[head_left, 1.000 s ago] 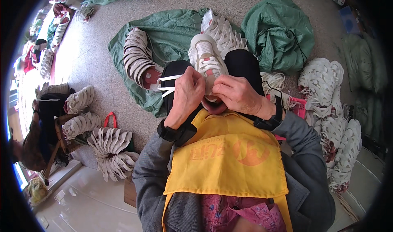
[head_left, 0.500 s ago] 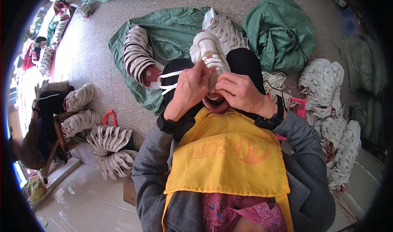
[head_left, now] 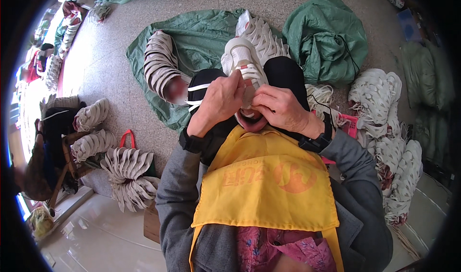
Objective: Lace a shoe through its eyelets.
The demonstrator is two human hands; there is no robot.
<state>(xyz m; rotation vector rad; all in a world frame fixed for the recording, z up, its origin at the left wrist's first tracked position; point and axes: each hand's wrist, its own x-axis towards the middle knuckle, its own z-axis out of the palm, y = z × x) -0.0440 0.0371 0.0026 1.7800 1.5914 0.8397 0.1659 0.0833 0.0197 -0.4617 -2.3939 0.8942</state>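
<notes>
Orange lettering and one rounded emblem are printed across the yellow apron [head_left: 269,181]; the print is faded and inverted to the camera. No legible label can be made out on the single white-and-beige shoe upper [head_left: 240,53], which is held between two dark-clad knees, toe pointed away from the body. Its eyelet edges are gripped by two hands: the thumb and fingers of the left hand [head_left: 218,99] are drawn narrow at one edge, and those of the right hand [head_left: 282,108] are pinched at the other. Whether lace is also caught between the fingers cannot be told. Two strands of white lace [head_left: 198,87] are seen beside the left hand. One dark band is worn on each wrist.

Two stacks of nested uppers are laid on one spread green sack [head_left: 206,25]: a curved stack [head_left: 157,61], its near end blurred, and a second stack [head_left: 263,38] just beyond the held upper. One bunched green sack [head_left: 326,41] is set to the right. Three further stacks [head_left: 127,176] are seen at left. At right, one pink basket [head_left: 351,124] is placed near heaped uppers [head_left: 377,97], whose number cannot be counted.
</notes>
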